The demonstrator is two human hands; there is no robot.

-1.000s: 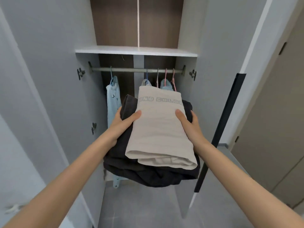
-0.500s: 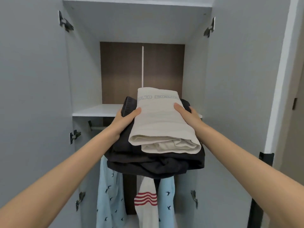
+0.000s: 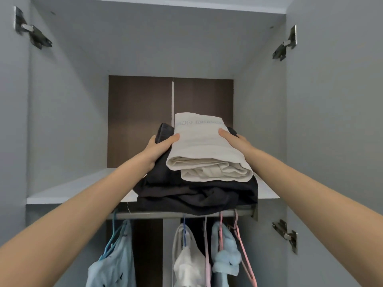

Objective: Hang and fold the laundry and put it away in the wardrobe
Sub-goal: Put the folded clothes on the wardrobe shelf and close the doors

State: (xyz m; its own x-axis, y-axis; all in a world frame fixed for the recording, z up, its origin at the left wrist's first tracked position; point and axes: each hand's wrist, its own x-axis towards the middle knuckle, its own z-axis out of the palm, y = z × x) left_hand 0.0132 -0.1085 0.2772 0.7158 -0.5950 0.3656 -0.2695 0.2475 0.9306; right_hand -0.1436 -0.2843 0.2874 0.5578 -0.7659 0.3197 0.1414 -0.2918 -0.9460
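Both hands clamp a folded stack (image 3: 199, 179) from its sides. The left hand (image 3: 159, 149) holds it at nine o'clock, and the right hand (image 3: 238, 141) holds it at three o'clock. Each thumb lies flat on the top piece, while the other fingers are hidden round the sides and underneath.

From where I stand, the stack has two pieces. A beige folded garment (image 3: 203, 150) with grey lettering across its far end sits on a larger black folded garment (image 3: 196, 193). The person holds the stack at arm's length inside the open wardrobe, over the white upper shelf (image 3: 72, 189). The near edge of the black piece hangs past the shelf's front lip. I cannot tell whether the stack's weight is on the shelf or in the hands.

A dark brown back panel (image 3: 141, 121) shows at twelve o'clock from the stack. At six o'clock a metal rail (image 3: 157, 214) runs just under the shelf, and the black fabric overlaps part of it. A pale blue garment (image 3: 116, 266) hangs from the rail at about seven o'clock on a blue hanger. A white garment (image 3: 186, 264) hangs at six. Another pale blue garment (image 3: 226, 255) hangs at five, beside pink hangers (image 3: 242, 251). Metal hinges (image 3: 33, 34) sit on the door frames at ten and two o'clock, with another at four.
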